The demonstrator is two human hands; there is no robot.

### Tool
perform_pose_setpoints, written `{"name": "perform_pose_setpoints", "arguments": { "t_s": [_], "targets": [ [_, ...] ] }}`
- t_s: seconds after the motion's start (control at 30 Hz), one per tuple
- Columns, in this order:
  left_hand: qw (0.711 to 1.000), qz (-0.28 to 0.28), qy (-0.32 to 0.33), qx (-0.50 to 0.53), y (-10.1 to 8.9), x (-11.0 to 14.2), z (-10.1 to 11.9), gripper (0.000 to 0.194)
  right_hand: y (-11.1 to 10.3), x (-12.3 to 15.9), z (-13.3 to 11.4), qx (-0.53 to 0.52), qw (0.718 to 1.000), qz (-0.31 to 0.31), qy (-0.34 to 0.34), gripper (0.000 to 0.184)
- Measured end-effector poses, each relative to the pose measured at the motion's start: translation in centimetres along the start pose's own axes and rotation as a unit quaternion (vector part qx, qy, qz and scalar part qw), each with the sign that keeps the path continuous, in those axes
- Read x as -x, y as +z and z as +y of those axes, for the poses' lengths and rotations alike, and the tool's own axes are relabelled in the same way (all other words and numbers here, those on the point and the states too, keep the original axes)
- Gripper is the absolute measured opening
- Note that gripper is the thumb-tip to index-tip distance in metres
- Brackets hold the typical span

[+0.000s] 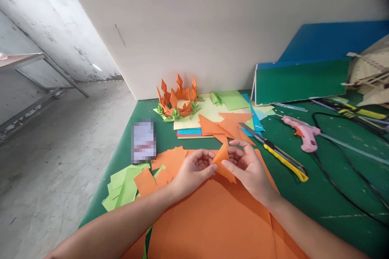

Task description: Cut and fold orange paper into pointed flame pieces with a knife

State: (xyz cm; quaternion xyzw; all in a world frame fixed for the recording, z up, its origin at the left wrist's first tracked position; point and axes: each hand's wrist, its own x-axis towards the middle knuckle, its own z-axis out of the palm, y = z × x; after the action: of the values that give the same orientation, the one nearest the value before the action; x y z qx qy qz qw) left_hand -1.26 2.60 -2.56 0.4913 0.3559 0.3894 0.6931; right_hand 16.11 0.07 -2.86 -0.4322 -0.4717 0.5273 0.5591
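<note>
Both hands meet over a large orange paper sheet on the green table. Between them is a small folded orange paper piece, pointed at the top. My left hand pinches its left side with thumb and fingers curled. My right hand grips its right side, thumb below and fingers above. Just beyond my hands lie folded orange triangles.
An orange and green paper crown stands at the back. Coloured sheets, green scraps, orange scraps, a yellow utility knife, a pink glue gun with black cable, a blurred card and a green-blue box surround me.
</note>
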Motion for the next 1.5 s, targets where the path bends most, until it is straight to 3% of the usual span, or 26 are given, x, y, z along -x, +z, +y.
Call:
{"name": "perform_pose_setpoints", "arguments": {
  "t_s": [0.17, 0.27, 0.4, 0.57, 0.97, 1.27, 1.5],
  "targets": [
    [0.999, 0.000, -0.024, -0.021, 0.1, 0.3, -0.3, 0.031, 0.1, 0.4, 0.4, 0.054, 0.997, 0.018, -0.049, 0.036],
    [0.999, 0.017, -0.007, -0.026, 0.2, 0.4, -0.2, 0.031, 0.1, 0.4, 0.2, 0.083, 0.996, 0.008, -0.042, 0.032],
    [0.999, 0.023, 0.022, -0.029, 0.2, 0.4, -0.1, 0.029, 0.0, 0.3, -0.2, 0.112, 0.994, -0.015, -0.015, 0.012],
    [0.998, 0.015, 0.027, -0.048, 0.2, 0.3, -0.3, 0.024, 0.0, 0.5, -0.4, 0.117, 0.993, -0.008, -0.016, 0.006],
    [0.994, 0.000, 0.031, -0.101, 0.2, 0.5, -0.1, 0.017, -0.2, 0.6, 0.0, 0.169, 0.984, 0.007, -0.056, 0.009],
    [0.983, 0.021, 0.097, -0.154, 0.1, 0.6, 0.3, 0.014, 0.1, 0.5, -0.6, 0.167, 0.983, -0.010, -0.071, 0.007],
    [0.991, 0.007, 0.062, -0.118, 0.2, 0.8, 0.3, 0.019, 0.0, 0.6, -0.8, 0.189, 0.980, -0.017, -0.064, 0.015]
  ]
}}
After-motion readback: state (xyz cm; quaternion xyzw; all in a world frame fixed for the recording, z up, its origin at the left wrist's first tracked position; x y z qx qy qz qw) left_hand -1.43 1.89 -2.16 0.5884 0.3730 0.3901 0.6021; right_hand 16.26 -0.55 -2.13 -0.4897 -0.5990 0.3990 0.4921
